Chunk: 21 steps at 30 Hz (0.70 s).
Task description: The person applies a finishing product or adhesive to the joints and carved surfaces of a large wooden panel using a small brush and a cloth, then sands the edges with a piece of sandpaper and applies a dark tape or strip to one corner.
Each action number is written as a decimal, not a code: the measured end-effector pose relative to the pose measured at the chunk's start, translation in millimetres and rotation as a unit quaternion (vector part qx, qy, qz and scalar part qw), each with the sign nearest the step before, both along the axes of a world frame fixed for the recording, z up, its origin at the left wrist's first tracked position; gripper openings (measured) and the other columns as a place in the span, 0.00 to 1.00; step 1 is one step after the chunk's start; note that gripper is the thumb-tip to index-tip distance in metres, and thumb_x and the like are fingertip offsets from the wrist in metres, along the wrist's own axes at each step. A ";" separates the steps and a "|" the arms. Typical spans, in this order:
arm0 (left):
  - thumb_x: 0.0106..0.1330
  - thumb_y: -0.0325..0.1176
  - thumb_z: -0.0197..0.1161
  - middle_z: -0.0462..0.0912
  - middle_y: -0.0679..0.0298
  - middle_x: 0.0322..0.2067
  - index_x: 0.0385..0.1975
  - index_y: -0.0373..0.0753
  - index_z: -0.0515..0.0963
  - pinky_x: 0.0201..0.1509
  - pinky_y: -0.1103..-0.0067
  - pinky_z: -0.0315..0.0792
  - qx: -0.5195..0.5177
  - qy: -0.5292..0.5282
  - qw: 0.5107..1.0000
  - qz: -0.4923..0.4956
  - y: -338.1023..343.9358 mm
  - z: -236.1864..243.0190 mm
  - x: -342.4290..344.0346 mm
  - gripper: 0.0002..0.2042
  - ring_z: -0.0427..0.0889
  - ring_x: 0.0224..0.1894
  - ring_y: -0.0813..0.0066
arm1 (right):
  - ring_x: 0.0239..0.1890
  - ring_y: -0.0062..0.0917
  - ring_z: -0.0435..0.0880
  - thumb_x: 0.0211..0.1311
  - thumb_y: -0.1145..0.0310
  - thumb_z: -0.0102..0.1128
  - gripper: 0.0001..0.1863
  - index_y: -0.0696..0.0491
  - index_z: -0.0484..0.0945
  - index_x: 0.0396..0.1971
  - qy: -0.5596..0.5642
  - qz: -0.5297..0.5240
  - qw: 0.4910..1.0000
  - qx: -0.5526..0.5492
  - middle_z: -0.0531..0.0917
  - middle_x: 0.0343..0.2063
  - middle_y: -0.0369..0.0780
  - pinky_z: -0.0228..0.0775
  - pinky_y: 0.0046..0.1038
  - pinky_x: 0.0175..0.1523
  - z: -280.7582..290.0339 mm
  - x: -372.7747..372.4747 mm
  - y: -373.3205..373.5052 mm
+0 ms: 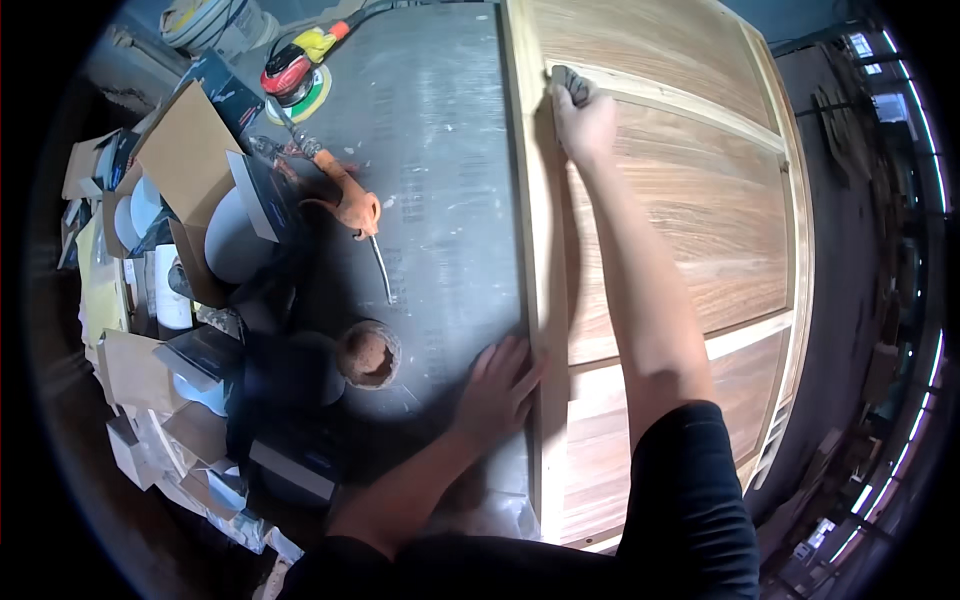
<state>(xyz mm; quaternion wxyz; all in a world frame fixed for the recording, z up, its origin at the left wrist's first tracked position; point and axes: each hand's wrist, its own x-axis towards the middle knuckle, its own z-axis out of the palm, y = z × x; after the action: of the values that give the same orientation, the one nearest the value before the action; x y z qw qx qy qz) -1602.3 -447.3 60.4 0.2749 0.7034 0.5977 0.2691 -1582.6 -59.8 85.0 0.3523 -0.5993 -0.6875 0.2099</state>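
A large wooden panel frame (548,300) with pale rails and brown-grained infill boards lies on the grey table (440,130), to the right. At the far end, my right hand (584,118) is closed around a small dark grey piece (570,85), which looks like folded sandpaper. It sits in the inner corner where the left rail meets a cross rail. My left hand (495,390) lies flat on the table with fingers spread, its fingertips against the frame's left edge. Part of the dark piece is hidden by my fingers.
An orange air blow gun (352,200) and a red and yellow disc sander (292,75) lie on the table's far left. A round brown bowl (369,355) stands near my left forearm. Open cardboard boxes (190,140) with white discs crowd the left edge; a white bucket (220,25) is behind.
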 end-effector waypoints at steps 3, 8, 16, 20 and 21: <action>0.58 0.35 0.67 0.66 0.47 0.67 0.69 0.49 0.66 0.74 0.52 0.55 -0.005 0.000 1.000 -0.013 -2.5 -9.4 -1.8 0.35 0.64 0.70 0.45 | 0.33 0.43 0.87 0.62 0.63 0.66 0.13 0.58 0.85 0.39 -0.028 0.031 0.999 -0.016 0.86 0.29 0.51 0.77 0.38 0.41 -4.7 -6.6 18.6; 0.59 0.36 0.68 0.64 0.47 0.68 0.69 0.51 0.67 0.75 0.52 0.55 -0.030 -0.008 0.999 -0.021 -7.4 -13.9 -6.0 0.34 0.61 0.72 0.45 | 0.40 0.50 0.84 0.61 0.65 0.61 0.10 0.55 0.84 0.36 -0.167 0.038 0.985 0.004 0.86 0.33 0.51 0.76 0.44 0.47 3.1 -27.6 13.1; 0.61 0.35 0.67 0.73 0.48 0.62 0.66 0.49 0.70 0.71 0.55 0.62 0.009 0.024 1.000 -0.001 1.7 -8.9 -5.7 0.30 0.69 0.67 0.48 | 0.46 0.46 0.86 0.61 0.67 0.57 0.13 0.56 0.86 0.38 -0.288 0.060 0.956 -0.004 0.87 0.39 0.52 0.77 0.42 0.52 8.7 -54.3 60.4; 0.57 0.36 0.68 0.70 0.47 0.63 0.67 0.50 0.68 0.71 0.52 0.60 0.002 -0.041 0.999 -0.003 -3.3 -8.0 -10.2 0.34 0.67 0.68 0.45 | 0.44 0.49 0.85 0.65 0.62 0.55 0.15 0.55 0.86 0.38 -0.230 0.091 0.968 0.048 0.86 0.37 0.54 0.77 0.44 0.50 3.5 -37.0 29.3; 0.57 0.35 0.68 0.70 0.49 0.64 0.61 0.48 0.74 0.72 0.53 0.59 -0.008 -0.014 1.000 0.001 0.1 -11.8 -9.9 0.28 0.66 0.69 0.48 | 0.43 0.49 0.85 0.63 0.63 0.55 0.13 0.55 0.85 0.36 -0.243 0.094 0.965 0.038 0.86 0.36 0.53 0.77 0.44 0.49 6.0 -45.9 42.5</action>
<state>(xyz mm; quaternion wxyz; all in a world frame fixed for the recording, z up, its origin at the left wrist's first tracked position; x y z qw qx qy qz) -1612.2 -447.1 48.6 0.2888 0.6967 0.5966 0.2744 -1628.5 -17.4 91.0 0.1756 -0.5513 -0.8132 0.0635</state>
